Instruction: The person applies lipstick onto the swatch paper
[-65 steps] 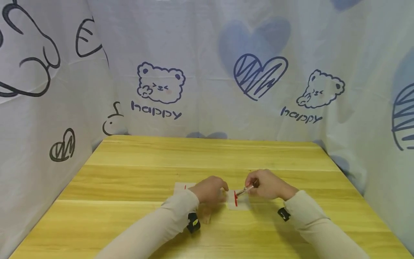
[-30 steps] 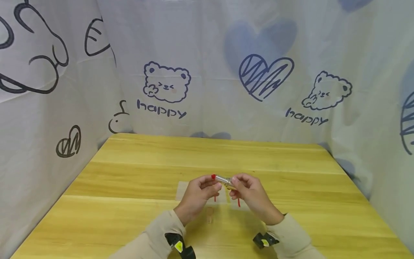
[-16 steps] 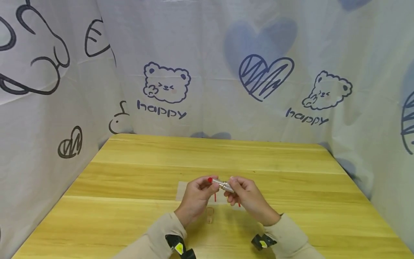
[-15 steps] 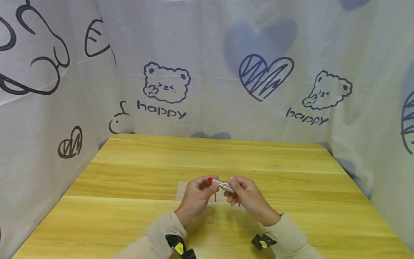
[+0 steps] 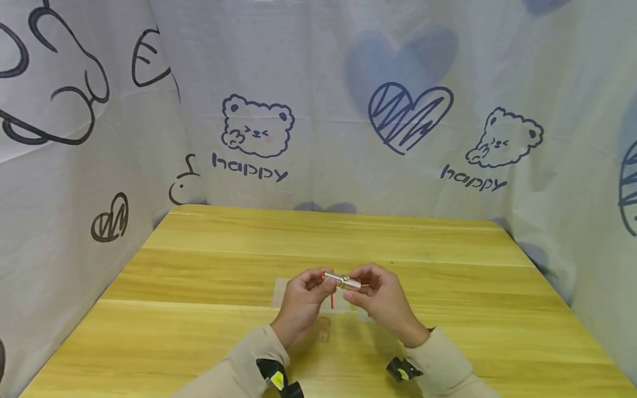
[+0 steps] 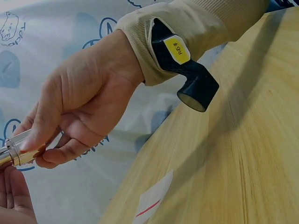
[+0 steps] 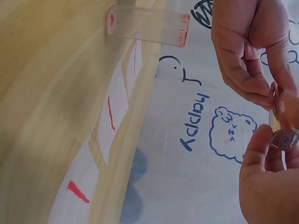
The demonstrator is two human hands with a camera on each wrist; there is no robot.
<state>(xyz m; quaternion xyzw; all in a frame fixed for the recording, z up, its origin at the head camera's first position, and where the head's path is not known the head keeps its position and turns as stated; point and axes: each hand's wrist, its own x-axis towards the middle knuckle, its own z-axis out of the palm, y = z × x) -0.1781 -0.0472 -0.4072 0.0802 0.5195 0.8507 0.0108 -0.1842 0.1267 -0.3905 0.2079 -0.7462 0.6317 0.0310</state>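
Note:
Above the table, both hands hold a lipstick (image 5: 347, 282) with a silvery tube and a clear base. My left hand (image 5: 302, 304) pinches the tube near its red end, of which only a little shows. At the other end, the base sits between the thumb and fingers of my right hand (image 5: 387, 301). In the right wrist view the round bottom of the base (image 7: 285, 140) faces the camera. A clear cap (image 5: 324, 330) with red smears inside stands upright on the table below the hands.
White paper slips lie behind and below the hands: a left slip (image 7: 135, 63), a middle slip (image 7: 113, 114) and a right slip (image 7: 74, 191), each bearing a red stroke. A printed white curtain (image 5: 318, 138) surrounds the wooden table (image 5: 199, 276).
The lipstick has been lifted off the right slip, and my left hand has come to hold its tube. Since then less red shows at its tip, and my right fingers have shifted on the base.

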